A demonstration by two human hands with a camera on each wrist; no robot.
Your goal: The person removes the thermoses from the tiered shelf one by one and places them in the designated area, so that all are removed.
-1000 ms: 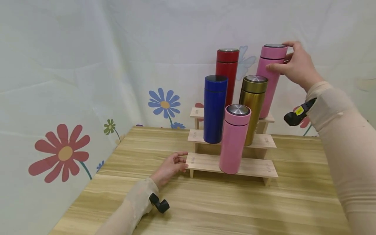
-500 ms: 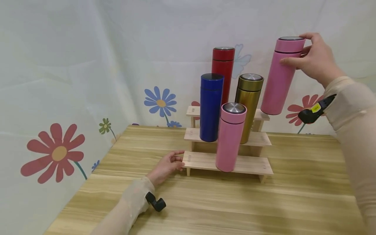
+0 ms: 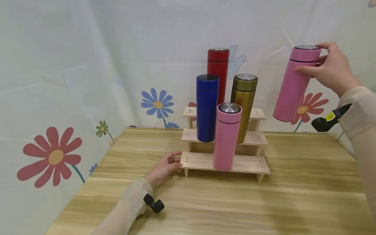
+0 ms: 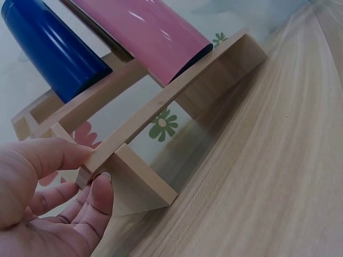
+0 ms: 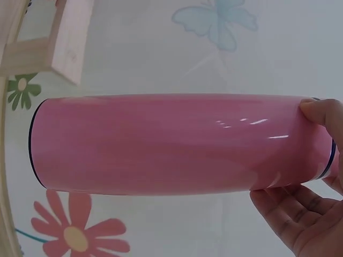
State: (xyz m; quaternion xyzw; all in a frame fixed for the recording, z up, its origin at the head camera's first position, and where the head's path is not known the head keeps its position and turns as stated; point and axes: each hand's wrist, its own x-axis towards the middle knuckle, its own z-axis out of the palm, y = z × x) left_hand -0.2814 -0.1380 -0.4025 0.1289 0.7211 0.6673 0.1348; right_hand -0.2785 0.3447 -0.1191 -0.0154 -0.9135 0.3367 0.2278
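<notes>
In the head view my right hand (image 3: 335, 70) grips a pink thermos (image 3: 296, 86) near its lid, in the air to the right of the wooden stepped stand (image 3: 251, 163). The right wrist view has this thermos (image 5: 161, 144) lying across it, fingers round its lid end. My left hand (image 3: 164, 168) pinches the left end of the stand's lowest step (image 4: 134, 126) between thumb and fingers. A second pink thermos (image 3: 227, 140) stands on that step. Blue (image 3: 207, 111) and gold (image 3: 243, 98) thermoses stand on the middle step, and a red thermos (image 3: 218, 70) is on the top one.
The stand sits on a wood-grain table (image 3: 205, 202). Behind it hangs a pale cloth backdrop (image 3: 164, 42) printed with flowers and a butterfly. The table's far edge runs close behind the stand.
My right hand has lifted the pink thermos off the top step's right end and carried it rightward, clear of the stand. The left hand keeps its hold on the lowest step.
</notes>
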